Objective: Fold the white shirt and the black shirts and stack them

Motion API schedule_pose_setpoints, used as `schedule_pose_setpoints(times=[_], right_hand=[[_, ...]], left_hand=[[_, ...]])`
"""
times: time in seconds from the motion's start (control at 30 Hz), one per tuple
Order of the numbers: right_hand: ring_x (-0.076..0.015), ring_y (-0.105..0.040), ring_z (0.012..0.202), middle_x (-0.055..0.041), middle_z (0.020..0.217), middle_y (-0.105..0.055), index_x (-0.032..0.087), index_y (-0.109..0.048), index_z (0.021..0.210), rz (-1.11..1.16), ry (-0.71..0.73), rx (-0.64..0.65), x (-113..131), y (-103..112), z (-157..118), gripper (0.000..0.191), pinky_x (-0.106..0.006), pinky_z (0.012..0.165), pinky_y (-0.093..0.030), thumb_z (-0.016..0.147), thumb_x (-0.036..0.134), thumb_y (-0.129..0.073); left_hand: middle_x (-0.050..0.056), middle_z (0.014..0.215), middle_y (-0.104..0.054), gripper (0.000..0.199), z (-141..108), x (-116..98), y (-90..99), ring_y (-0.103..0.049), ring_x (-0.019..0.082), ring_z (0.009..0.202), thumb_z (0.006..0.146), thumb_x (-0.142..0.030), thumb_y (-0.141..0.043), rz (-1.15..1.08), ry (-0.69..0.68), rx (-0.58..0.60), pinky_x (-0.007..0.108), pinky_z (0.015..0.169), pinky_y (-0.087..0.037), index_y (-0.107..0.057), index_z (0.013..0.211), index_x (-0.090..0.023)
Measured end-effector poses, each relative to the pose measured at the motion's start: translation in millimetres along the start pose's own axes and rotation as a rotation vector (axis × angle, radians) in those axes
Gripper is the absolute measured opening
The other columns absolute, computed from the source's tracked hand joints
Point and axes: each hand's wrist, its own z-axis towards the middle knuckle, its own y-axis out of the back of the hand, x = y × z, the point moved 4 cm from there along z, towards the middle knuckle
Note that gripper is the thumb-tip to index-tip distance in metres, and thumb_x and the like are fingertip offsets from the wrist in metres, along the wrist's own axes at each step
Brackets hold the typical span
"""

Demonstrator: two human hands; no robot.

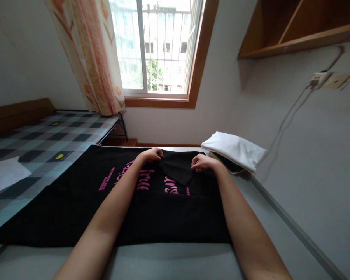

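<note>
A black T-shirt [169, 217] with pink lettering is spread across the table and reaches left over the bed's edge. At its far side, my left hand [150, 154] is closed in a pinch on the black cloth. My right hand [203, 162] pinches the same cloth a little further right. Between the two hands, a flap of the shirt is folded over toward me and covers part of the lettering. The near side of the shirt lies fairly flat. My fingertips are partly hidden by the backs of my hands.
Folded white cloth [235, 149] rests on darker folded cloth at the table's far right corner. A checked bed [72, 136] stands to the left, with a white sheet [6, 175] on it. Cables [282, 120] hang along the right wall below a wooden shelf [297, 42].
</note>
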Motion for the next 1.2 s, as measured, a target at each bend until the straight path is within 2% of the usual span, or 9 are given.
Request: schedule_pose_setpoints(times=[0.2, 0.43, 0.5, 0.63, 0.77, 0.87, 1.0, 1.1, 1.2], right_hand=[[-0.0148, -0.06, 0.054, -0.0027, 0.062, -0.065, 0.019, -0.061, 0.077, -0.189, -0.121, -0.271, -5.6, 14.0, -6.5, 0.014, -0.024, 0.052, -0.043, 0.078, 0.031, -0.067], [-0.0272, -0.063, 0.102, -0.014, 0.112, -0.067, 0.02, -0.062, 0.114, -0.263, -0.115, -0.649, -12.1, 19.8, 1.2, 0.032, -0.036, 0.083, -0.047, 0.085, 0.033, -0.057], [-0.0274, -0.06, 0.107, -0.0154, 0.118, -0.064, 0.019, -0.063, 0.117, -0.247, -0.087, -0.663, -16.2, 15.0, 7.4, 0.034, -0.036, 0.089, -0.045, 0.086, 0.03, -0.054], [-0.0279, -0.059, 0.109, -0.0155, 0.116, -0.064, 0.018, -0.067, 0.112, -0.232, -0.091, -0.616, -25.0, 8.0, 13.6, 0.032, -0.037, 0.093, -0.044, 0.083, 0.028, -0.058], [-0.0273, -0.062, 0.1, -0.0157, 0.115, -0.059, 0.02, -0.065, 0.106, -0.273, -0.143, -0.646, -17.3, 16.6, 3.0, 0.032, -0.036, 0.084, -0.047, 0.076, 0.029, -0.068], [-0.0205, -0.062, 0.084, -0.0084, 0.095, -0.064, 0.018, -0.065, 0.086, -0.25, 0.023, -0.481, 10.3, 13.9, -2.5, 0.017, -0.028, 0.072, -0.046, 0.073, 0.028, -0.072], [-0.0131, -0.057, 0.068, 0.0004, 0.073, -0.063, 0.019, -0.063, 0.077, -0.136, 0.347, -0.016, 60.0, -21.7, -7.8, 0.023, -0.021, 0.056, -0.039, 0.071, 0.039, -0.073], [-0.0126, -0.056, 0.065, 0.0004, 0.071, -0.064, 0.019, -0.063, 0.072, -0.255, 0.323, 0.126, 79.3, -49.3, -10.4, 0.027, -0.02, 0.052, -0.036, 0.066, 0.041, -0.076], [-0.0133, -0.057, 0.063, -0.0005, 0.07, -0.065, 0.02, -0.063, 0.071, -0.366, 0.244, 0.104, 85.2, -61.9, -11.8, 0.021, -0.021, 0.051, -0.036, 0.065, 0.035, -0.076]], left_hand=[[0.001, 0.07, -0.061, 0.034, 2.2, -6.2, -1.7, -0.06, 0.014, 0.06, 0.075, -0.028, -0.068, 0.013, -0.075, -0.149, 0.023, 0.059, -0.051, -0.067, 0.107, -0.018], [0.011, 0.12, -0.056, 0.038, -0.3, -21.8, -11.5, -0.055, 0.027, 0.111, 0.079, -0.031, -0.067, 0.192, -0.222, -0.466, 0.037, 0.099, -0.042, -0.066, 0.115, -0.021], [0.01, 0.126, -0.055, 0.037, -0.2, -27.9, -20.6, -0.051, 0.028, 0.117, 0.081, -0.027, -0.063, 0.265, -0.313, -0.478, 0.04, 0.103, -0.038, -0.065, 0.117, -0.023], [0.006, 0.134, -0.054, 0.04, 2.4, -33.1, -37.3, -0.045, 0.025, 0.126, 0.082, -0.013, -0.054, 0.32, -0.417, -0.368, 0.042, 0.108, -0.032, -0.065, 0.118, -0.027], [0.008, 0.124, -0.057, 0.033, 0.0, -32.3, -30.8, -0.048, 0.028, 0.12, 0.08, -0.018, -0.058, 0.342, -0.422, -0.407, 0.042, 0.103, -0.036, -0.069, 0.11, -0.026], [0.009, 0.11, -0.058, 0.025, -0.8, -26.5, -19.3, -0.056, 0.026, 0.105, 0.079, -0.022, -0.061, 0.324, -0.347, -0.461, 0.037, 0.094, -0.043, -0.071, 0.102, -0.023], [0.006, 0.1, -0.059, 0.022, 2.4, -13.1, -13.6, -0.061, 0.019, 0.091, 0.08, -0.022, -0.059, 0.238, -0.257, -0.443, 0.027, 0.08, -0.047, -0.071, 0.098, -0.023], [0.005, 0.1, -0.06, 0.022, 3.7, -3.6, -12.7, -0.062, 0.019, 0.088, 0.08, -0.025, -0.059, 0.202, -0.206, -0.445, 0.026, 0.078, -0.048, -0.071, 0.098, -0.023], [0.006, 0.101, -0.062, 0.022, 4.4, 1.2, -11.9, -0.063, 0.019, 0.089, 0.08, -0.026, -0.06, 0.162, -0.189, -0.443, 0.026, 0.078, -0.049, -0.071, 0.099, -0.022]])
